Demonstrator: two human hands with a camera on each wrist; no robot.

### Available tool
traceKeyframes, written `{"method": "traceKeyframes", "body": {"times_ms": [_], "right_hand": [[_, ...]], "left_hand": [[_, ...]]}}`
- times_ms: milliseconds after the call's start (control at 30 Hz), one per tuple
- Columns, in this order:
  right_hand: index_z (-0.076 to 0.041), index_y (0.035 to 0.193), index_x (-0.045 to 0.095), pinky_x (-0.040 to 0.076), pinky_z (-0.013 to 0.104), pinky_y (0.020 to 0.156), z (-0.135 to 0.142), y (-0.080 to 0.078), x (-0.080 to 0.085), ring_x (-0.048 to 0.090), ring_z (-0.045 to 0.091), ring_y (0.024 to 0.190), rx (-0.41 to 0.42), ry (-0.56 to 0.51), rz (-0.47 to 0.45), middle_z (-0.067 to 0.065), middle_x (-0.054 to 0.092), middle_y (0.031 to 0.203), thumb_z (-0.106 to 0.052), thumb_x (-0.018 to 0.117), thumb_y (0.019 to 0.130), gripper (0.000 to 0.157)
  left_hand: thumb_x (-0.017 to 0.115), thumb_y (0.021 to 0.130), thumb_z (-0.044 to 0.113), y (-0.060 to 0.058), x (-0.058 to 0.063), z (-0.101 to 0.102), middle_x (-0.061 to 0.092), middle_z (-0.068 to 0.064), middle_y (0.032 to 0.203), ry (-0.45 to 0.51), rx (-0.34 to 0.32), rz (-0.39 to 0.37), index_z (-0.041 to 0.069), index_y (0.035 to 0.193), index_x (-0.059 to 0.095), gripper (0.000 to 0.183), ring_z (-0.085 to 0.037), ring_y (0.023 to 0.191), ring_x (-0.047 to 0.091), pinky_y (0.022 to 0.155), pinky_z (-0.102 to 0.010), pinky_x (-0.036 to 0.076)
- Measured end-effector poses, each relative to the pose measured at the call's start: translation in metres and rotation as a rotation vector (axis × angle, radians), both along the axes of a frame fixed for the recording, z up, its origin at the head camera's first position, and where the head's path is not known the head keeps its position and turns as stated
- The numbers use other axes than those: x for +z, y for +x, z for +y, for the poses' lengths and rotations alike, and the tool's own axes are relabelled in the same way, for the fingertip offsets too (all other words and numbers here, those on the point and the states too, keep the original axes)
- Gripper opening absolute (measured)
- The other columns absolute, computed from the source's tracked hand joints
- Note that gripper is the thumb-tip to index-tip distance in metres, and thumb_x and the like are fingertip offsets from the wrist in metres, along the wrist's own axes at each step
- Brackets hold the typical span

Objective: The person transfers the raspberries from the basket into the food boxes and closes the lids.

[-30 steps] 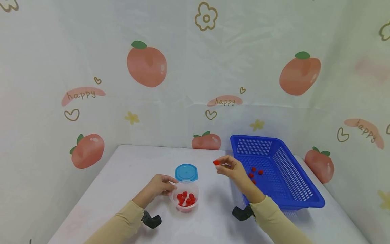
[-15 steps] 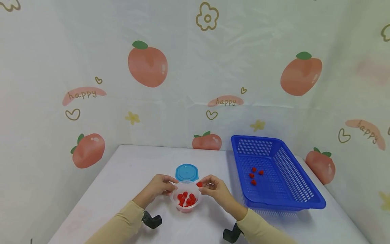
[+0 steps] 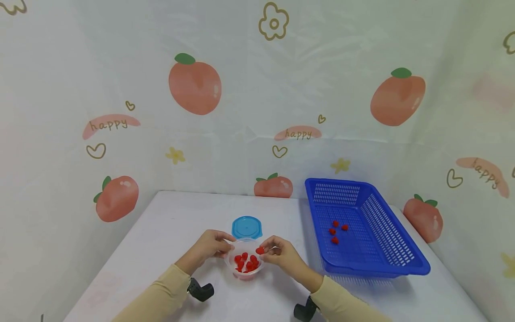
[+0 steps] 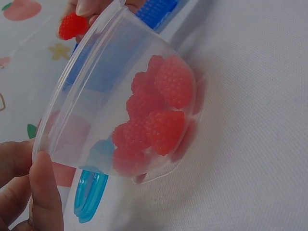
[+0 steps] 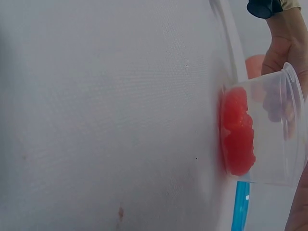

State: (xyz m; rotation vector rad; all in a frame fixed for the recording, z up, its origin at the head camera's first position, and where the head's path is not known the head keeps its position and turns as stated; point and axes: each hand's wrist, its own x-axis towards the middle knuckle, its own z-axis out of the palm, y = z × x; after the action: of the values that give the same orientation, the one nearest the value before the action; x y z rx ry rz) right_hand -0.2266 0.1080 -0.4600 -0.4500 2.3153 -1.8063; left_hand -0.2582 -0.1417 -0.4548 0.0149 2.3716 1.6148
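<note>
A clear plastic tub [image 4: 103, 96] stands on the table with several red raspberries [image 4: 149, 127] lying on its bottom. My left hand [image 3: 210, 246] pinches the tub's rim on its left side, thumb and fingers on either side of the edge. Between the thumb and fingertips of my right hand [image 3: 283, 256] is one raspberry [image 3: 259, 250], held over the tub's right rim. In the left wrist view that held raspberry [image 4: 73, 26] shows just beyond the rim. The right wrist view has only a sliver of the right hand at its edge, beside the tub [image 5: 269, 130].
A blue plastic basket [image 3: 362, 264] with slotted walls stands at the right of the table, several raspberries [image 3: 335, 240] on its floor. The blue lid [image 3: 246, 228] lies flat just behind the tub. A printed white cloth [image 3: 233, 98] hangs behind the white table [image 3: 193, 208].
My right hand has moved left and down from near the basket to the tub's rim, carrying the raspberry. My left hand has stayed on the tub.
</note>
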Motion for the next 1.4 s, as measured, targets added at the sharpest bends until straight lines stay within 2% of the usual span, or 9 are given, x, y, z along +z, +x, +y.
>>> {"method": "traceKeyframes", "body": {"times_ms": [367,633,967,1267,1400], "right_hand": [[0.007,0.104,0.062,0.052,0.014,0.068,-0.002,0.0,0.003,0.056,0.014,0.078,0.018,0.024,0.023,0.017,0.063,0.096,0.003,0.068,0.084,0.021],[0.012,0.102,0.06,0.05,0.013,0.067,-0.004,0.016,0.032,0.054,0.015,0.077,0.047,0.006,0.034,0.024,0.06,0.094,0.006,0.066,0.083,0.02],[0.006,0.104,0.062,0.052,0.014,0.068,0.001,0.0,0.004,0.055,0.013,0.078,0.044,0.014,0.026,0.017,0.062,0.096,-0.002,0.07,0.085,0.022],[0.005,0.104,0.062,0.055,0.018,0.07,0.01,0.004,0.006,0.058,0.011,0.076,0.051,0.007,0.03,0.006,0.062,0.091,-0.007,0.07,0.085,0.023],[0.008,0.106,0.061,0.055,0.02,0.073,0.018,0.005,0.015,0.059,0.011,0.078,0.069,-0.013,0.049,0.008,0.062,0.092,-0.007,0.07,0.086,0.027]], "left_hand": [[0.072,0.085,0.012,0.001,0.002,0.0,0.067,-0.005,0.075,0.006,-0.001,0.001,0.002,0.109,0.069,0.027,-0.016,0.06,0.059,0.063,-0.027,0.057],[0.072,0.085,0.012,0.001,0.001,0.0,0.067,-0.005,0.075,0.01,-0.01,0.005,0.001,0.11,0.069,0.028,-0.016,0.059,0.059,0.063,-0.026,0.057],[0.072,0.085,0.012,0.001,0.001,-0.001,0.067,-0.005,0.074,0.015,-0.023,0.01,0.001,0.11,0.069,0.028,-0.016,0.059,0.059,0.062,-0.026,0.056],[0.072,0.085,0.012,0.001,0.001,-0.001,0.067,-0.005,0.075,0.013,-0.023,0.01,0.001,0.11,0.069,0.027,-0.016,0.06,0.059,0.063,-0.026,0.056],[0.072,0.085,0.012,0.001,0.002,-0.001,0.066,-0.005,0.074,0.008,-0.022,0.009,0.001,0.109,0.069,0.027,-0.016,0.06,0.058,0.063,-0.026,0.056]]}}
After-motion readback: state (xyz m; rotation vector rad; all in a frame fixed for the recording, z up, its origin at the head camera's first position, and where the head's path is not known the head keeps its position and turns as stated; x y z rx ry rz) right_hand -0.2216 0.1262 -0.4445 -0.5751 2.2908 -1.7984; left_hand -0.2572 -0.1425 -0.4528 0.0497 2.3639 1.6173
